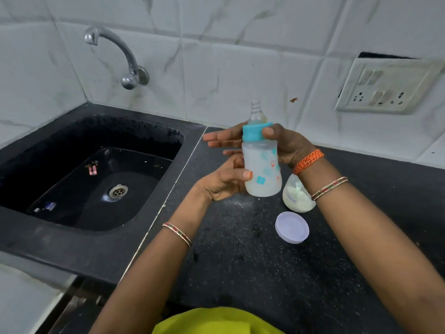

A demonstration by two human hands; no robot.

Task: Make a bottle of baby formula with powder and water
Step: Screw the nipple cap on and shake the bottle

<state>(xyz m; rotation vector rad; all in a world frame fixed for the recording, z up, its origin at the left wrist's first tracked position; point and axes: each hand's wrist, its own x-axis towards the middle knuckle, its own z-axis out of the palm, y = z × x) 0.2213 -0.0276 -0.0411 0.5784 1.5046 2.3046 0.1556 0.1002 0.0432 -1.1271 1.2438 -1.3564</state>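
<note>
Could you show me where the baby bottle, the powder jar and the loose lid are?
baby bottle (261, 167): head view, on its printed body.
powder jar (297, 200): head view, on its glass side.
loose lid (291, 227): head view, on its centre.

Bottle (262, 165) held above counter (240, 261), sink (96, 177) to its left, jar (297, 197) and lid (291, 227) right

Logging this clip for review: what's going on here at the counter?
A person holds a baby bottle upright above the black counter. The left hand grips its lower body; the right hand is at the blue collar, nipple fitted. The contents look cloudy white. The powder jar stands open behind, its lid lying beside it. The sink is left.
</note>
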